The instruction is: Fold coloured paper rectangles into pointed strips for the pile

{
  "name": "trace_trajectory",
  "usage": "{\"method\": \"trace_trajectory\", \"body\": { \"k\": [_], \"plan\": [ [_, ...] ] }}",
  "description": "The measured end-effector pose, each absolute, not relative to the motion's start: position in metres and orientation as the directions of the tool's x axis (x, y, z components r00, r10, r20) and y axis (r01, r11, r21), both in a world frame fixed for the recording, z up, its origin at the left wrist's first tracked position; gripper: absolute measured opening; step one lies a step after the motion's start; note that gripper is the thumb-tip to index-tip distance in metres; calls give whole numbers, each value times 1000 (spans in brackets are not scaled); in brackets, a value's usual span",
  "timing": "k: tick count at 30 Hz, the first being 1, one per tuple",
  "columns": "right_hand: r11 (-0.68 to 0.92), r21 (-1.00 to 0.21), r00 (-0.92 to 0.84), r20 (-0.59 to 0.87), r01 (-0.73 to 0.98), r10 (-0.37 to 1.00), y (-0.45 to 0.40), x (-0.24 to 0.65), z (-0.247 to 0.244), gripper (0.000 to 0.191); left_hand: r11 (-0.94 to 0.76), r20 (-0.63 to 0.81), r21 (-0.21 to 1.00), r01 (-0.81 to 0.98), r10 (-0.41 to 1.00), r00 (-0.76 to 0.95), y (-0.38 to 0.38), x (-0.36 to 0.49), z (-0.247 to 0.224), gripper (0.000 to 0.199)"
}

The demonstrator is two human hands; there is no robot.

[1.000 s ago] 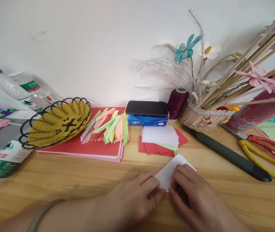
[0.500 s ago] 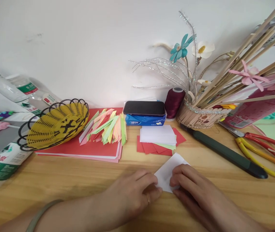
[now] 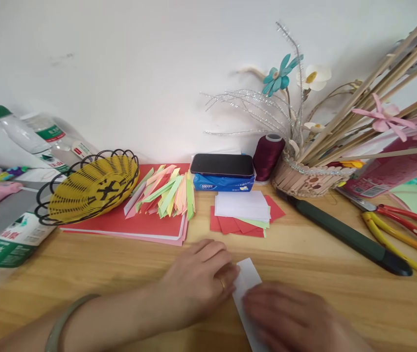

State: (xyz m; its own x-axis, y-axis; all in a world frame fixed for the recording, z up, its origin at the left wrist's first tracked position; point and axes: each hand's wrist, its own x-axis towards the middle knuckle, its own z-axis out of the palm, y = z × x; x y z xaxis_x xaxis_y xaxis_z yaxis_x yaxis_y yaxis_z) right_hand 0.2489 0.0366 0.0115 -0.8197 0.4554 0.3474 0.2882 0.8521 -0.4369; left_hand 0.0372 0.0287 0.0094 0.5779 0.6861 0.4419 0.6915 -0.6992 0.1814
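Observation:
A white sheet of paper [image 3: 248,275] lies on the wooden table, now a narrow slanted strip shape with a straight left edge. My left hand [image 3: 204,281] is closed at the paper's upper left edge, thumb and fingers curled together on it; a ring and a bangle show on that arm. My right hand [image 3: 292,313] rests over the lower right part of the paper and hides it. Motion blurs its fingers, so their pose is unclear. Behind the hands lies a small pile of white paper [image 3: 243,204] on red paper pieces [image 3: 226,225].
A yellow woven basket [image 3: 94,190] and folded paper strips [image 3: 168,193] sit on red sheets [image 3: 120,227]. Behind are a phone [image 3: 222,165] on a blue packet [image 3: 223,183], a thread spool [image 3: 267,157] and a flower pot [image 3: 309,178]. A dark green-handled tool [image 3: 340,232] and pliers [image 3: 406,234] lie right.
The white paper has turned and looks narrower, extending nearer to me. My right hand has moved down over it and blurred. My left hand has shifted slightly, and the view has swung a little left.

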Motion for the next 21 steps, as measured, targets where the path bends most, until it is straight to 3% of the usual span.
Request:
{"method": "trace_trajectory", "body": {
  "k": [3, 5, 15, 21],
  "plan": [
    [723, -455, -660, 323, 520, 678, 44, 253, 19, 17, -713, 494, 196, 673, 665, 560, 28, 39, 2, 16],
    [686, -398, -611, 316, 609, 726, 46, 252, 17, 14, -744, 498, 180, 644, 633, 592, 27, 38, -2, 14],
    [657, -324, -580, 309, 681, 754, 43, 245, 4, 17, -796, 455, 147, 588, 582, 674, 30, 35, 0, 10],
    [761, -295, -682, 337, 579, 649, 43, 246, 3, 21, -796, 455, 125, 592, 576, 679, 33, 34, 4, 10]
  ]
}}
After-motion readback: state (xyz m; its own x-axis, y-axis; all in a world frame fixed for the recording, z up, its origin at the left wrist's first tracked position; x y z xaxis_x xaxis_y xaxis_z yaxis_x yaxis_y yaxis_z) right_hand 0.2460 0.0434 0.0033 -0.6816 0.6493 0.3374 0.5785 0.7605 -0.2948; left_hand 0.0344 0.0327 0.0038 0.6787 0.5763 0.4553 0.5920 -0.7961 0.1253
